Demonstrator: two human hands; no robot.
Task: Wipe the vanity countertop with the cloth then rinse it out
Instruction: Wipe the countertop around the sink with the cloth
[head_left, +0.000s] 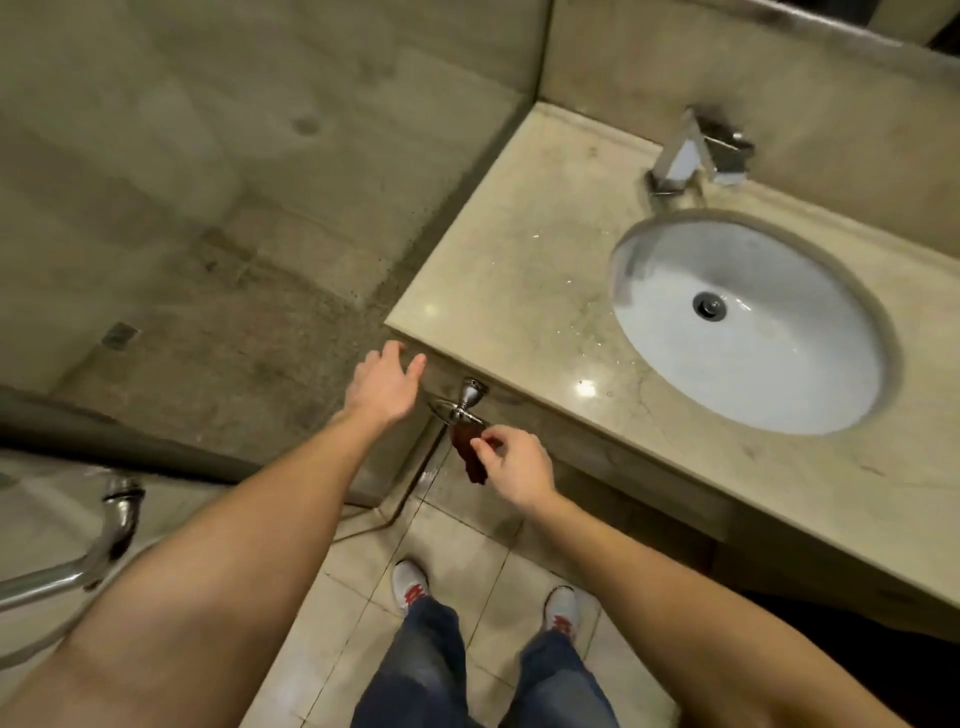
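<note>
The right hand (514, 467) pinches the dark red cloth (461, 449), which hangs from a shiny towel holder (460, 402) on the vanity front, likely to pull it off. The left hand (382, 384) reaches out, fingers apart. Beyond, the countertop (519, 270) waits, wet.

Left hand (382, 387): arm extended, fingers straight, spread. Right hand (514, 467): arm extended, thumb and forefinger pinching cloth (472, 470).

I see the cloth (464, 451) only partly, one side behind my right hand (519, 467), chrome rail (47, 579) cut by left edge
</note>
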